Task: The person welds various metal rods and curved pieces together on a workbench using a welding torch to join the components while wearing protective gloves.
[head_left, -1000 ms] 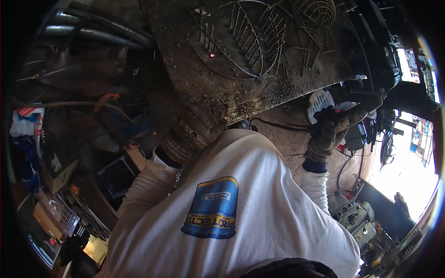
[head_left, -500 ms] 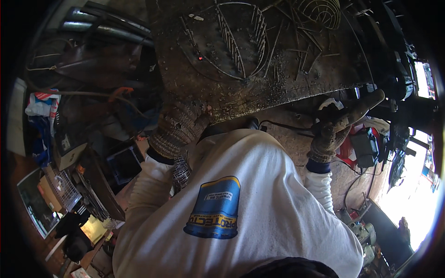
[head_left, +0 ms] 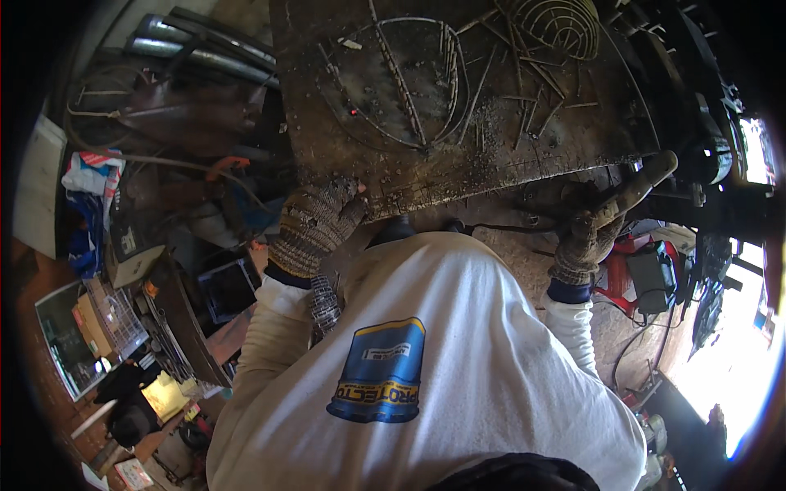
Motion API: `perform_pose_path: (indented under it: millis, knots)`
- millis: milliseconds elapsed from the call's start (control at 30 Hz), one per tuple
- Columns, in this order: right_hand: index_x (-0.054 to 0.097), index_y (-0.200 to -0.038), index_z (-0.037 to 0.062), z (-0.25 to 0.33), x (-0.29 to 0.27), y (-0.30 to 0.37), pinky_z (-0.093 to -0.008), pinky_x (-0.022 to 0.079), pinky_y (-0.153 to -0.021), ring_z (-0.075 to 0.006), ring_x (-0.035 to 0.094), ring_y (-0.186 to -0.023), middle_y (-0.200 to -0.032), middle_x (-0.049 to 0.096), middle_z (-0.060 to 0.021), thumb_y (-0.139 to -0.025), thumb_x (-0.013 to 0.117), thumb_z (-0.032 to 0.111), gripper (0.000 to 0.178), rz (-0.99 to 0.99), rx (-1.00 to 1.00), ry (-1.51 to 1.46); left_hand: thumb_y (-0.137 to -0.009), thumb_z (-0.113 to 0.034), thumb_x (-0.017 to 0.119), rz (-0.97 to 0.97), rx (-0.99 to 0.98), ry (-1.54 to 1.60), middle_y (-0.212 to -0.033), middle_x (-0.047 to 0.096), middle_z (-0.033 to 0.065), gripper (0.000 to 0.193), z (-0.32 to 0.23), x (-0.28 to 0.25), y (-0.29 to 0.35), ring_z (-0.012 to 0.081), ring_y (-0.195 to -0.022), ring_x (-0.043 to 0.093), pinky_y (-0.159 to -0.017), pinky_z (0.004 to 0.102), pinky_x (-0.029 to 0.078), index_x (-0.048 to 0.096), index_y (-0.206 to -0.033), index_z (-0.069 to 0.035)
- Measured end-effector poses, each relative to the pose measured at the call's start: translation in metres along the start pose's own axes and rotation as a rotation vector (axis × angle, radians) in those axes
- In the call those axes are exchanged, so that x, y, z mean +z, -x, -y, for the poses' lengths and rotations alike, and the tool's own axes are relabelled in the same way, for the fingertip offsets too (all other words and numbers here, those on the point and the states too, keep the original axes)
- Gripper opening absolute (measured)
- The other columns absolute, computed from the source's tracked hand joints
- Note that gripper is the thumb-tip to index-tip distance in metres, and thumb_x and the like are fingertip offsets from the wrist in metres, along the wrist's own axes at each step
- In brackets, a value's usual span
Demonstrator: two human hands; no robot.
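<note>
My left hand [head_left: 315, 222], in a ribbed knit work glove, is at the near left edge of a dark metal worktable [head_left: 393, 184]. Its fingers are curled at the edge, with a bare fingertip showing. On the right, my gloved right hand [head_left: 583, 245] is closed round a tool with a thick tan handle [head_left: 643, 190]; the rounded end points up and right, and its other end is hidden. A dark cable [head_left: 508, 230] runs towards that hand. A round wire frame with crossbars [head_left: 401, 82] lies on the table, a small red glowing spot [head_left: 354, 112] on its left side.
Loose metal rods [head_left: 540, 94] and a spiral wire grille [head_left: 565, 29] lie at the table's far right. Metal pipes [head_left: 201, 51] are stacked at far left. A red-and-grey machine [head_left: 643, 274] stands beyond my right hand. Boxes [head_left: 135, 254] and clutter fill the left.
The whole view has shifted slightly, so the table and surroundings sit a little differently. Both hands keep nearly the same places and grips.
</note>
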State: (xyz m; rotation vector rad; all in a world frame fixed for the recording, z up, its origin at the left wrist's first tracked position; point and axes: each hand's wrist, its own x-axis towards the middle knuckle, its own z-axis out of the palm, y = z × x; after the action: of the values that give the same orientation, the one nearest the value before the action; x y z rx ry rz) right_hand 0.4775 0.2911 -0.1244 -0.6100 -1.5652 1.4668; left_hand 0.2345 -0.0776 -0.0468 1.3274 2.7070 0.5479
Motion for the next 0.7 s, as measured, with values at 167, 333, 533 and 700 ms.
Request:
perform_pose_path:
  millis: [167, 333, 533, 700]
  knots:
    - [0.046, -0.145, 0.0028, 0.011, 0.021, 0.011, -0.0304, 0.054, -0.083, -0.0162, 0.063, -0.099, -0.121, 0.063, -0.0067, -0.078, 0.087, 0.039, 0.086, -0.115, -0.008, 0.007, -0.089, -0.027, 0.074, 0.173, 0.103, 0.047, -0.104, 0.074, 0.0107, 0.025, 0.006, -0.021, -0.013, 0.0332, -0.095, 0.070, -0.080, 0.0444, 0.057, 0.075, -0.109, -0.013]
    - [0.046, -0.140, 0.0057, 0.033, 0.043, 0.019, -0.0283, 0.055, -0.075, -0.0137, 0.062, -0.092, -0.116, 0.060, -0.0046, -0.082, 0.084, 0.034, 0.075, -0.149, -0.124, 0.081, -0.090, -0.028, 0.074, 0.156, 0.283, 0.154, -0.105, 0.074, 0.0099, 0.025, -0.001, -0.029, -0.043, 0.0319, -0.098, 0.070, -0.083, 0.0426, 0.056, 0.075, -0.111, -0.014]
    - [0.037, -0.152, 0.0047, 0.055, 0.064, 0.033, -0.0252, 0.055, -0.071, -0.0141, 0.065, -0.090, -0.118, 0.063, -0.0068, -0.082, 0.087, 0.039, 0.093, -0.257, 0.053, -0.090, -0.092, -0.024, 0.074, 0.224, 0.348, 0.298, -0.108, 0.074, 0.0053, 0.024, -0.018, -0.009, -0.062, 0.0292, -0.100, 0.069, -0.088, 0.0422, 0.055, 0.074, -0.113, -0.015]
    - [0.039, -0.150, 0.0057, 0.046, 0.046, 0.023, -0.0316, 0.056, -0.088, -0.0192, 0.064, -0.107, -0.127, 0.059, -0.0094, -0.081, 0.087, 0.030, 0.088, -0.245, 0.037, -0.007, -0.094, -0.024, 0.073, 0.136, 0.494, 0.359, -0.111, 0.074, 0.0045, 0.026, -0.050, 0.020, -0.082, 0.0277, -0.099, 0.069, -0.091, 0.0420, 0.054, 0.073, -0.119, -0.016]
